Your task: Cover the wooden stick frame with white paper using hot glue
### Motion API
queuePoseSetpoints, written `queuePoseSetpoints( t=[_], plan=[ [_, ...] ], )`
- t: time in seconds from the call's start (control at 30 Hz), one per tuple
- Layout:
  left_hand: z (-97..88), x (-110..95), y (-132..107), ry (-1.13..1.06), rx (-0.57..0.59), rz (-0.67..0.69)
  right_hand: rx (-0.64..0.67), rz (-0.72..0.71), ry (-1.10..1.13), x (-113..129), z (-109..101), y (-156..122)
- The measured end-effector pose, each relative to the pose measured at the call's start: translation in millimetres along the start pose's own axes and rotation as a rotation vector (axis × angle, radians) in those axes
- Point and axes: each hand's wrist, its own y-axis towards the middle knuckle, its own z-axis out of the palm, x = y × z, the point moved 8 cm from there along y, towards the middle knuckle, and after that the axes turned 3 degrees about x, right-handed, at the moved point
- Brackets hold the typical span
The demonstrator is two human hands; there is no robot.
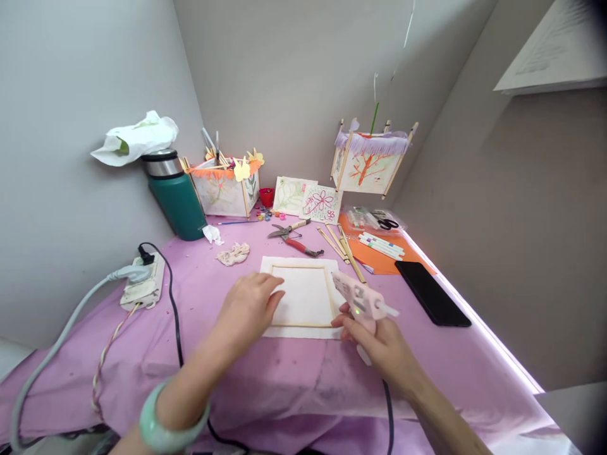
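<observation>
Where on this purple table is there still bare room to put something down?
Bare cloth lies along the near edge of the table, between the two forearms, and at the left between the power strip and the white sheet. A smaller patch lies right of the black phone. The back is crowded: shears, sticks, markers, drawings, lanterns.

Matt paper sheet (pixel 306 297), thin wooden frame (pixel 303 267)

pink glue gun (pixel 361 298), purple tablecloth (pixel 294 379)
</observation>
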Motion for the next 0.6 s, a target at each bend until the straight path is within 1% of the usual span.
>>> queuePoseSetpoints(
  t=[0.07, 0.13, 0.23, 0.3, 0.4, 0.5, 0.6],
  plan=[
    [8.6, 7, 34, 0.075, 0.106, 0.001, 0.057, -0.083, -0.236, 14, -5, 11],
    [23.0, 12, 62, 0.157, 0.195, 0.009, 0.102, -0.173, -0.495, 25, -5, 21],
    [47.4, 22, 89, 0.218, 0.283, 0.003, 0.17, -0.249, -0.787, 29, 1, 38],
    [61.0, 29, 97, 0.221, 0.319, 0.001, 0.233, -0.266, -0.908, 27, 8, 49],
    [74.9, 37, 99, 0.219, 0.346, 0.01, 0.31, -0.285, -1.021, 24, 19, 62],
    [82.5, 43, 97, 0.209, 0.345, 0.01, 0.367, -0.321, -1.082, 25, 29, 72],
    [86.0, 45, 96, 0.199, 0.344, 0.002, 0.395, -0.348, -1.122, 26, 37, 79]
  ],
)
